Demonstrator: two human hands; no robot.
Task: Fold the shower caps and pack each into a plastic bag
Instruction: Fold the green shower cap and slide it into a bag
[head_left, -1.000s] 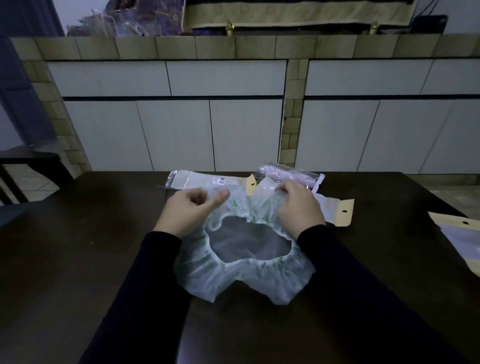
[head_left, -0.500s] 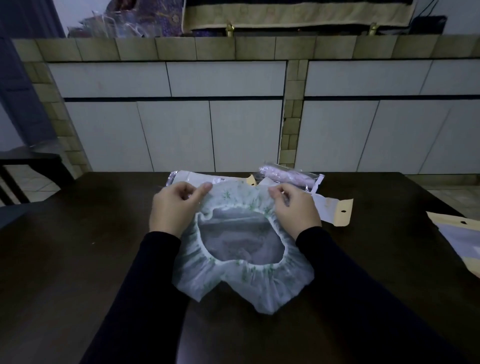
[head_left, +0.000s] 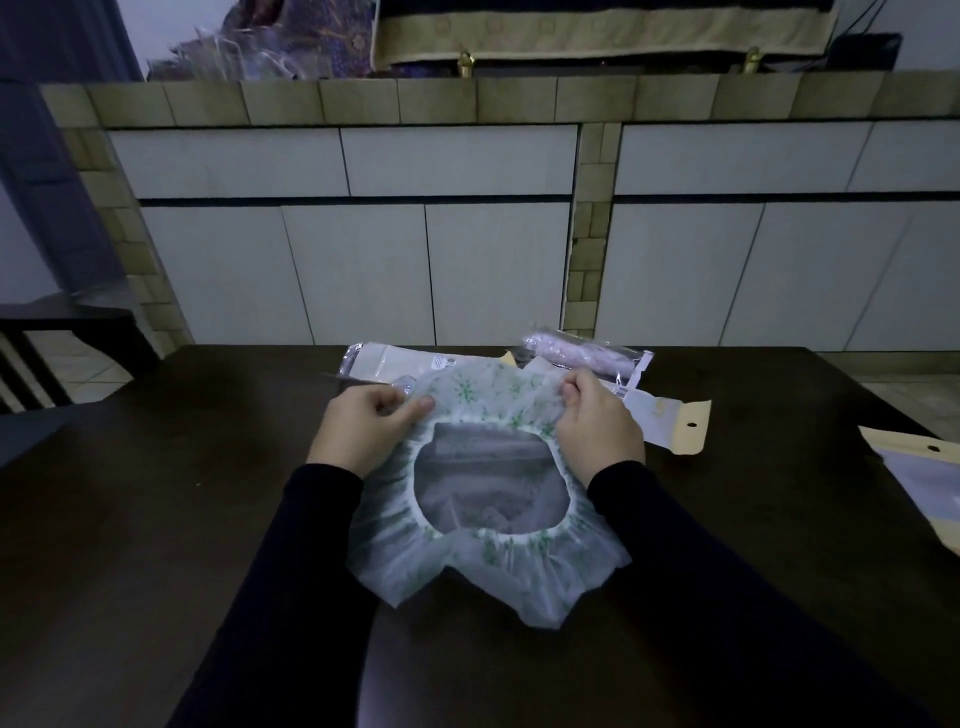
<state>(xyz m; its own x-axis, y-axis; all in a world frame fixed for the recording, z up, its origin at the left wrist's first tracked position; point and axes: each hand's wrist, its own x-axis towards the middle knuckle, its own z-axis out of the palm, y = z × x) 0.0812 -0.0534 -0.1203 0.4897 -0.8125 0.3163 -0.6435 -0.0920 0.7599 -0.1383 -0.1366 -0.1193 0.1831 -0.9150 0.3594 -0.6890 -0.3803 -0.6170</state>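
Observation:
A translucent white shower cap (head_left: 488, 566) with green leaf print lies spread on the dark table (head_left: 156, 519), its elastic opening facing up. My left hand (head_left: 363, 431) pinches the cap's far left edge between thumb and fingers. My right hand (head_left: 597, 426) grips the far right edge. Behind the cap lie a flat plastic bag (head_left: 395, 358) with a label, a bag holding a rolled pinkish cap (head_left: 587, 356), and an empty bag with a yellow header (head_left: 670, 421).
Another bag with a yellow header (head_left: 919, 478) lies at the table's right edge. A tiled counter with white cabinet panels (head_left: 467, 234) stands beyond the table. A dark chair (head_left: 57, 338) sits at far left.
Both hands have shifted farther from me and wider apart along the cap's far edge, stretching the rim so the opening is wider and rounder.

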